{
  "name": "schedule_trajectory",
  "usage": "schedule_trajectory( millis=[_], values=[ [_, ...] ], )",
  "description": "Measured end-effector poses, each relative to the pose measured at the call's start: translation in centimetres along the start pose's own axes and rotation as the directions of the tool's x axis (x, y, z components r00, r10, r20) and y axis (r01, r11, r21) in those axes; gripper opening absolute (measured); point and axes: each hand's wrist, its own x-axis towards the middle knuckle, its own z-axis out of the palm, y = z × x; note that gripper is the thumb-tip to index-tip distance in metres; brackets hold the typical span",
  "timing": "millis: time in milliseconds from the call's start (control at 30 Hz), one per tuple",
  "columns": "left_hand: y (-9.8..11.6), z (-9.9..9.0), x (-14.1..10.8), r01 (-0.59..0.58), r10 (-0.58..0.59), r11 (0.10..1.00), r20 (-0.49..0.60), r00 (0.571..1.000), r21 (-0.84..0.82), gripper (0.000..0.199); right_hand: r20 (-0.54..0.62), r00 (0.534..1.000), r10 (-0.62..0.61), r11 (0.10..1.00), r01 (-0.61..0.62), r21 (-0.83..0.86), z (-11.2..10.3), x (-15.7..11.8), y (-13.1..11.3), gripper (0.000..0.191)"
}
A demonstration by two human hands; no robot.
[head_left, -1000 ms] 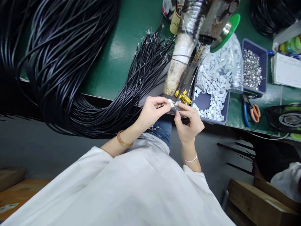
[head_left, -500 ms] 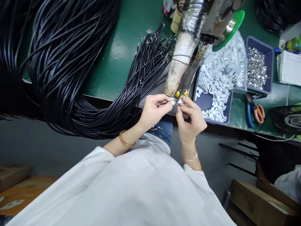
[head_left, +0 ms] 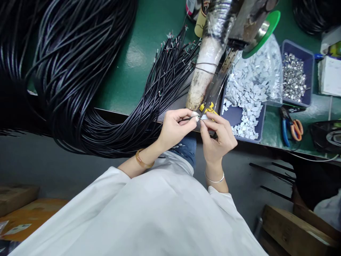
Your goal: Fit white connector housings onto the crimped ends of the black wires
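Observation:
My left hand pinches the end of a black cable between thumb and forefinger, under the tip of a machine. Close beside it, my right hand has its thumb and fingertips closed together; whatever they hold is too small to make out. A small pale piece shows by those fingertips. The machine's narrow dark bar slants down to the gap between both hands, with a yellow part just behind. A stained white wrapped tube runs alongside the bar.
A thick bundle of black cables covers the left, with stripped cable ends fanned behind my hands. To the right stand a bin of pale flat pieces, a bin of metal parts and pliers. Cardboard boxes sit below.
My right hand has shifted very slightly right and down. My left hand keeps its pinch on the cable beneath the machine tip. The whole view has drifted a little.

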Motion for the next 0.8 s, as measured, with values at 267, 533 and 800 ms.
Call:
schedule_trajectory(
  millis=[267, 533, 800],
  values=[
    [-0.1, -0.2, 0.0, 0.035, -0.037, 0.999, 0.057, 0.998, 0.037, 0.009, -0.004, 0.999, 0.038, 0.998, -0.038, 0.058, 0.1, -0.2, 0.0, 0.01],
    [0.2, -0.3, -0.1, -0.058, 0.054, 0.996, 0.075, 0.996, 0.063, 0.01, -0.031, 0.999, 0.029, 0.999, -0.028, 0.033, 0.2, 0.3, -0.6, 0.009],
    [-0.3, -0.5, -0.4, 0.079, -0.084, 0.996, 0.146, 0.986, 0.041, 0.011, 0.006, 0.995, 0.097, 0.992, -0.097, 0.08, -1.2, -0.7, 0.2, 0.006]
  ],
)
